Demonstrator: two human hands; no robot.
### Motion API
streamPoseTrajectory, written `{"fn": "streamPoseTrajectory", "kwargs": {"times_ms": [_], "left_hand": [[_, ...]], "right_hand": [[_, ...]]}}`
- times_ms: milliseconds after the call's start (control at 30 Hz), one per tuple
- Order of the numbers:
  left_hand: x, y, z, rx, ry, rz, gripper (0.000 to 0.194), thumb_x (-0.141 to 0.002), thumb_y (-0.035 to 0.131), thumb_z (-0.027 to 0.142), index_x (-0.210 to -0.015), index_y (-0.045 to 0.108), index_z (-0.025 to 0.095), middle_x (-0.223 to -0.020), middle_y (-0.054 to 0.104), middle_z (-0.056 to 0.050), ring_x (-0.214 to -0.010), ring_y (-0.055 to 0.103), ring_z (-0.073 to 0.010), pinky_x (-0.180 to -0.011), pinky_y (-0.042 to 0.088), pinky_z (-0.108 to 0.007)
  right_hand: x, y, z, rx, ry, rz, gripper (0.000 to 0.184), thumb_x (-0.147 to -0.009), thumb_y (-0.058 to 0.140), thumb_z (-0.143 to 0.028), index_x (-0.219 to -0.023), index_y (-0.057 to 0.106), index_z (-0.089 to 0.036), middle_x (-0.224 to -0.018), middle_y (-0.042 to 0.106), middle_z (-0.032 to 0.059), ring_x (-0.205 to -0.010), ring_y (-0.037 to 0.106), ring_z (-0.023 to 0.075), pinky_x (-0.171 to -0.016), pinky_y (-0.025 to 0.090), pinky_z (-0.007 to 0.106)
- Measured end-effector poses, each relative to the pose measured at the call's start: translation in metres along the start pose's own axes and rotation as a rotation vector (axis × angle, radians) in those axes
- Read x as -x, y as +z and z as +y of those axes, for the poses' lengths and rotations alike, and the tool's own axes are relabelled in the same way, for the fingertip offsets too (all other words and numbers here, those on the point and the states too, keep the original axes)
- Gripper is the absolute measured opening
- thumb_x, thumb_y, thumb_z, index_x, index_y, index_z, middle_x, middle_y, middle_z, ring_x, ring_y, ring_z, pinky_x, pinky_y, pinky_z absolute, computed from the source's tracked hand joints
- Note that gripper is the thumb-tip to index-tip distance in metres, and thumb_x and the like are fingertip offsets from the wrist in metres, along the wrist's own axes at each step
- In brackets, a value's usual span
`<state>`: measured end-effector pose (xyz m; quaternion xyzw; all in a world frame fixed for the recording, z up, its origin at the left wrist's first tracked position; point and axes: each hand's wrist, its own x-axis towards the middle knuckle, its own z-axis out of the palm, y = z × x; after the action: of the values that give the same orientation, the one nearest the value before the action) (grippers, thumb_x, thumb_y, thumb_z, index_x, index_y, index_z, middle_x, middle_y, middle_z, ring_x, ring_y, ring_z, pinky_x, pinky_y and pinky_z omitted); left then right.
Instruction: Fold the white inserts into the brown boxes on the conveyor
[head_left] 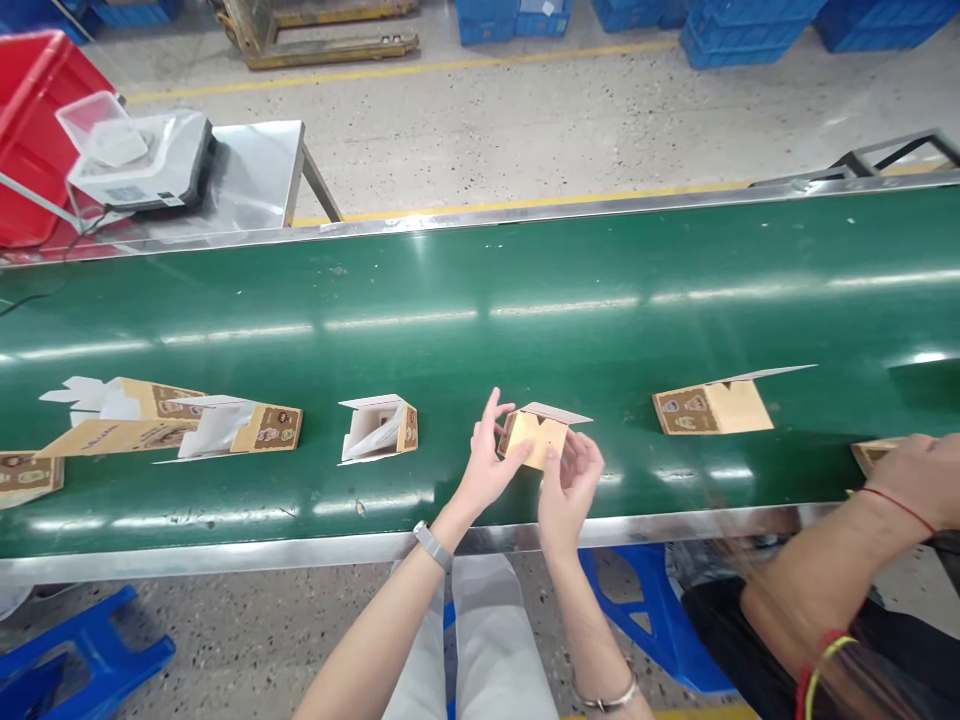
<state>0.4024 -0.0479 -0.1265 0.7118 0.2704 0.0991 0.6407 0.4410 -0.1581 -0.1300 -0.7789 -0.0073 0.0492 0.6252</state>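
Closing the carton [545, 440], apparently: left hand [489, 466] and right hand [568, 494] pinch it; raised flap [559, 412] probably needs tucking next.

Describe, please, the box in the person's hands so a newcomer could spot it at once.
Find the long green belt crossing the picture. Near its lower edge, about mid-picture, the left hand and right hand hold a small tan-and-brown box with a pale flap at its top. Unlike the nearest boxes on either side, which lie untouched, it is held.
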Motion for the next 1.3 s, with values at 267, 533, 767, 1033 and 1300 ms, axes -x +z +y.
{"fn": "streamPoseTrajectory", "kwargs": {"times_ms": [267,533,767,1033,1300], "left_hand": [[-0.022,0.021,-0.002,0.226,-0.046,-0.052,0.041,-0.081,0.074,0.027,-0.120,0.061,0.020,-0.129,0.055,-0.010,-0.125,0.058,-0.0269,-0.110,0.046,-0.044],[-0.023,0.057,0.013,0.346,-0.120,-0.048,0.056,-0.090,0.066,0.031,-0.142,0.048,0.027,-0.150,0.052,-0.010,-0.146,0.043,-0.0296,-0.121,0.035,-0.048],[0.070,-0.019,0.026,-0.052,0.466,0.052,0.021,-0.087,0.068,0.018,-0.106,0.070,0.026,-0.099,0.076,-0.001,-0.092,0.072,-0.0173,-0.085,0.060,-0.032],[0.075,-0.089,-0.031,-0.303,0.356,0.364,0.045,-0.094,0.064,0.025,-0.138,0.055,0.029,-0.146,0.056,-0.009,-0.134,0.056,-0.0285,-0.107,0.054,-0.048],[0.038,-0.067,-0.057,-0.312,0.530,0.173,0.042,-0.098,0.057,0.019,-0.137,0.059,0.032,-0.161,0.039,-0.008,-0.150,0.039,-0.0266,-0.120,0.043,-0.051]], "right_hand": [[-0.018,0.000,0.009,0.050,0.159,0.001,0.057,-0.090,0.058,-0.054,-0.133,0.051,-0.018,-0.131,0.063,0.0165,-0.115,0.066,0.0280,-0.094,0.057,0.042],[-0.036,-0.014,0.008,0.068,0.230,0.072,0.059,-0.088,0.058,-0.057,-0.133,0.054,-0.018,-0.133,0.063,0.0138,-0.122,0.062,0.0290,-0.103,0.050,0.046],[-0.006,-0.045,-0.026,0.229,-0.363,0.084,0.036,-0.094,0.060,-0.036,-0.126,0.059,-0.020,-0.133,0.060,0.0147,-0.129,0.056,0.0293,-0.108,0.045,0.054],[0.020,0.031,-0.016,0.104,-0.367,-0.596,0.065,-0.090,0.070,-0.034,-0.149,0.043,-0.026,-0.154,0.048,0.0138,-0.140,0.051,0.0282,-0.108,0.052,0.047],[0.005,0.025,-0.009,0.231,-0.600,-0.462,0.045,-0.091,0.069,-0.029,-0.135,0.059,-0.027,-0.136,0.063,0.0123,-0.125,0.063,0.0267,-0.100,0.056,0.047]]}}
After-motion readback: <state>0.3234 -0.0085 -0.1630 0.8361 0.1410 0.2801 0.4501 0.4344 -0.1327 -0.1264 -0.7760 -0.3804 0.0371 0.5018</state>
